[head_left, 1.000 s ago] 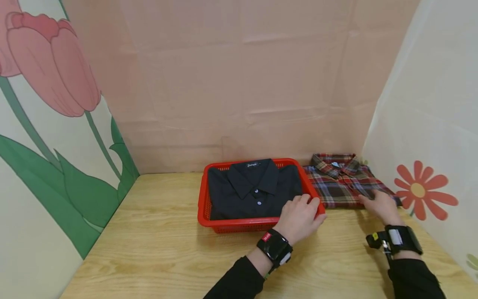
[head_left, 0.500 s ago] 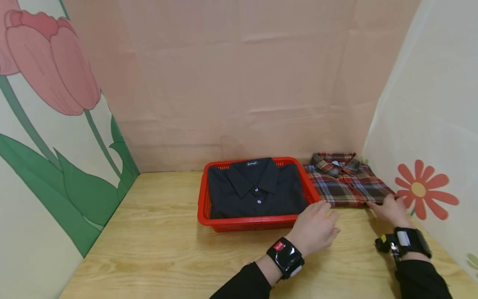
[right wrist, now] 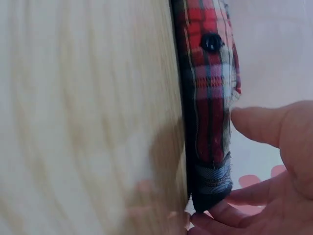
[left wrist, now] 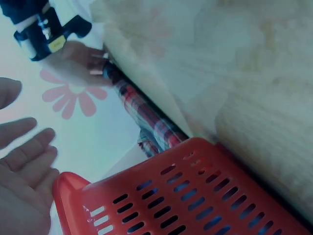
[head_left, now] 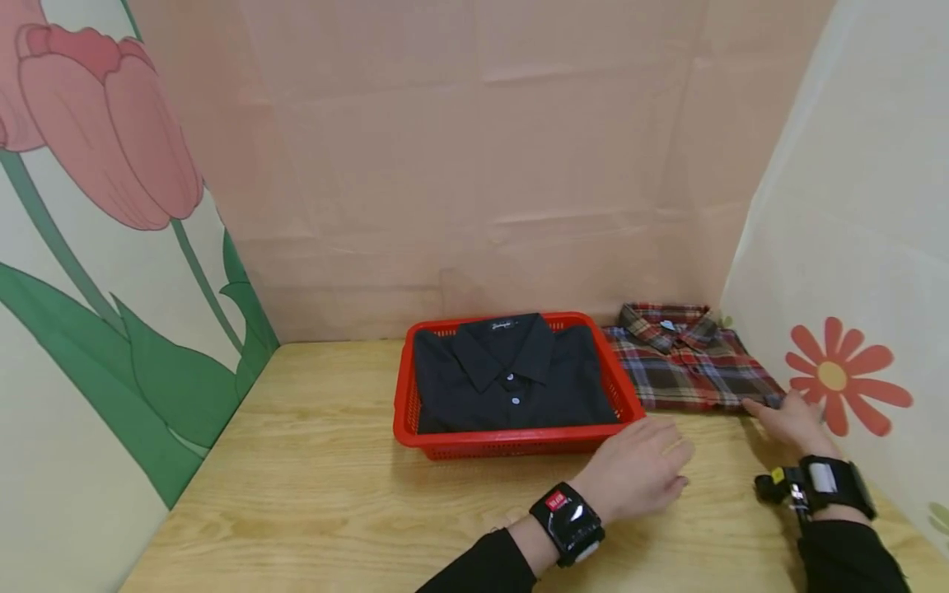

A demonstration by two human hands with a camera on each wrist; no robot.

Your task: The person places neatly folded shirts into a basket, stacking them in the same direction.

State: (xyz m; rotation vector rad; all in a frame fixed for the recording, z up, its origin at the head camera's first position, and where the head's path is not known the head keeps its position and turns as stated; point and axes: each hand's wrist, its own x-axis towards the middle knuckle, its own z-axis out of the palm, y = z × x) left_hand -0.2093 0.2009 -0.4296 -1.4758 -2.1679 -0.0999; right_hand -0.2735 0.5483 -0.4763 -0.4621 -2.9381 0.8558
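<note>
Fingers [left wrist: 36, 147] relaxed: left hand [head_left: 636, 468] beside basket [head_left: 482, 443], right hand [head_left: 797, 424] (thumb [right wrist: 266, 123] spread) touching plaid shirt [head_left: 689, 372].

Head view downward, wrists close, plaid shirt [head_left: 685, 371] shared

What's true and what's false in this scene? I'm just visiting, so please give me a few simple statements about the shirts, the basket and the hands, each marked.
1. The dark shirt lies inside the red basket. True.
2. The right hand is at a corner of the plaid shirt. True.
3. The plaid shirt is in the red basket too. False: it lies on the table, beside the red basket.
4. The left hand is near a front corner of the red basket. True.
5. The left hand is gripping the dark shirt. False: it holds nothing.
6. Both shirts have the same pattern. False: one is plain, the other checked.
</note>
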